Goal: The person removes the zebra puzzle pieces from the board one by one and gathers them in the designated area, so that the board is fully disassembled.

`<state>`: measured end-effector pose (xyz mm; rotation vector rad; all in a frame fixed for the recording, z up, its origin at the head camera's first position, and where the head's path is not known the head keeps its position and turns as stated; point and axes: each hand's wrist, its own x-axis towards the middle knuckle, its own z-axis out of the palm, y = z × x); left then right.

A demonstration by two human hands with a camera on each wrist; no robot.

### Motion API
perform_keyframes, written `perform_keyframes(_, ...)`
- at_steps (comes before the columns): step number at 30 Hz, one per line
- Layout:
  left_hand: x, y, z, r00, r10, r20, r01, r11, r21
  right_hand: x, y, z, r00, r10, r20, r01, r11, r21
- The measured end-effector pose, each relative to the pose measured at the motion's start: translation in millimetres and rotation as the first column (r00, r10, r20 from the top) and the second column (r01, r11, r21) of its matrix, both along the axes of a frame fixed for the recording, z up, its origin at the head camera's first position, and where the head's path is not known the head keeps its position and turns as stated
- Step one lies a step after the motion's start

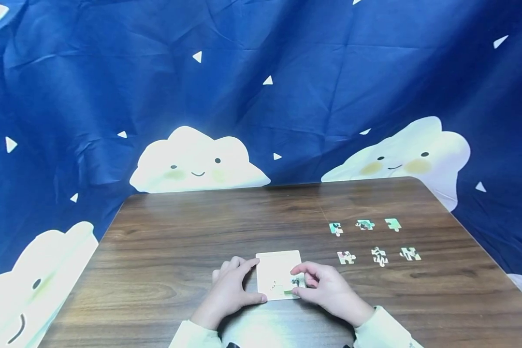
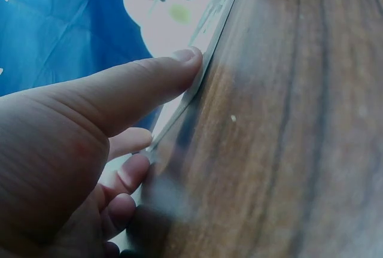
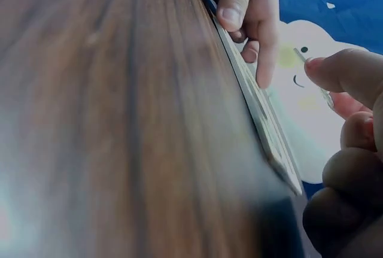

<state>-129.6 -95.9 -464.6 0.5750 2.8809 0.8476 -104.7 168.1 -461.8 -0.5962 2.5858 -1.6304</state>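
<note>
A pale, square puzzle board [image 1: 276, 266] lies on the table, with a few printed marks near its lower edge. My left hand [image 1: 231, 289] holds it at the left side, the thumb at the near left corner and the index finger at the far left corner. In the left wrist view, the thumb [image 2: 179, 66] lies along the board's edge. Over the board's right side, my right hand [image 1: 328, 292] pinches a small puzzle piece [image 1: 295, 282] between thumb and index finger. Only the thin edge of that piece [image 3: 300, 55] shows in the right wrist view, above the board.
Several loose puzzle pieces lie in two rows to the right, among them a green one [image 1: 393, 224] in the far row and a mostly white one [image 1: 346, 257] in the near row. The brown wooden table [image 1: 178, 232] ends at a blue curtain [image 1: 243, 96] with cloud prints.
</note>
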Motion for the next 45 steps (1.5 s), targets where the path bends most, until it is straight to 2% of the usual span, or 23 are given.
perform_keyframes(4, 0.2, -0.1, 0.6, 1.000, 0.001, 0.001, -0.001, 1.000, 0.007, 2.6, 12.6, -3.7, 1.000, -0.010, -0.005, 0.010, 1.000, -0.004)
perform_keyframes(11, 0.9, 0.2, 1.1, 1.000, 0.004, -0.011, -0.004, 1.000, 0.011, 8.9, 33.2, -7.2, 0.998, -0.045, 0.032, 0.047, 0.997, -0.055)
perform_keyframes(21, 1.5, 0.6, 2.6, 1.000, 0.006, -0.001, -0.005, 1.000, 0.015, 19.9, 62.1, -6.2, 0.995, -0.096, 0.003, 0.096, 0.994, -0.044)
perform_keyframes(27, 1.9, 0.8, 2.7, 1.000, 0.005, 0.002, -0.005, 1.000, 0.014, 24.2, 78.6, -6.7, 0.995, -0.099, 0.011, 0.099, 0.993, -0.066)
perform_keyframes(33, 2.0, 0.6, 2.6, 1.000, 0.008, 0.005, -0.008, 1.000, 0.014, 29.0, 92.2, -7.2, 0.995, -0.086, -0.060, 0.083, 0.995, -0.047)
perform_keyframes(38, 1.9, 0.8, 2.1, 1.000, 0.007, 0.000, -0.007, 1.000, 0.011, 31.8, 101.3, -9.3, 0.990, -0.108, -0.094, 0.107, 0.994, -0.011)
perform_keyframes(45, 2.0, 0.4, 2.1, 1.000, 0.008, 0.002, -0.008, 1.000, 0.007, 32.3, 112.9, -13.3, 0.963, -0.158, -0.219, 0.181, 0.979, 0.092)
